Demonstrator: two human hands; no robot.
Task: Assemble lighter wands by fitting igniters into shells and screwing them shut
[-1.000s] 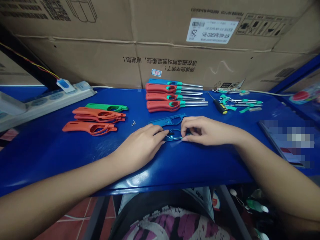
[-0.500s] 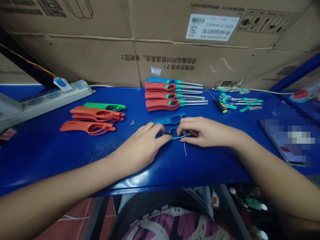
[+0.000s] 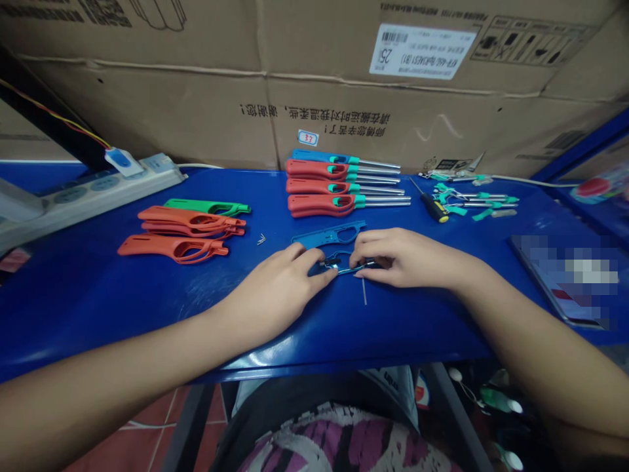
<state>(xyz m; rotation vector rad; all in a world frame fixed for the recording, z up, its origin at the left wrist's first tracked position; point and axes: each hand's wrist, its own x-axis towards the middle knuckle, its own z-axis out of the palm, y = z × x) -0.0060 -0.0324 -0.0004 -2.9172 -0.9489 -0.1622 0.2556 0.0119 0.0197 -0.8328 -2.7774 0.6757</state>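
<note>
Between my hands lies a blue lighter shell half (image 3: 346, 269) with a small black part (image 3: 331, 262) in it, largely covered by my fingers. My left hand (image 3: 289, 278) is closed on its handle end, thumb and fingers at the black part. My right hand (image 3: 386, 257) pinches its front end, where something dark and thin shows under the fingers. A thin clear tube (image 3: 364, 292) sticks out below my right fingertips. Just behind lies another blue shell half (image 3: 329, 235), apart from my fingers.
Red and blue lighters (image 3: 322, 204) with metal tubes lie at the back. Orange shells (image 3: 171, 248) and a green shell (image 3: 209, 208) are on the left, near small metal pins (image 3: 261, 240). A screwdriver (image 3: 435, 206), nozzle parts (image 3: 484, 198) and a phone (image 3: 560, 282) lie right.
My left thumb and fingers have parted slightly, so more of the black part shows. My right hand keeps its pinch at the front end. The view has shifted a little.
</note>
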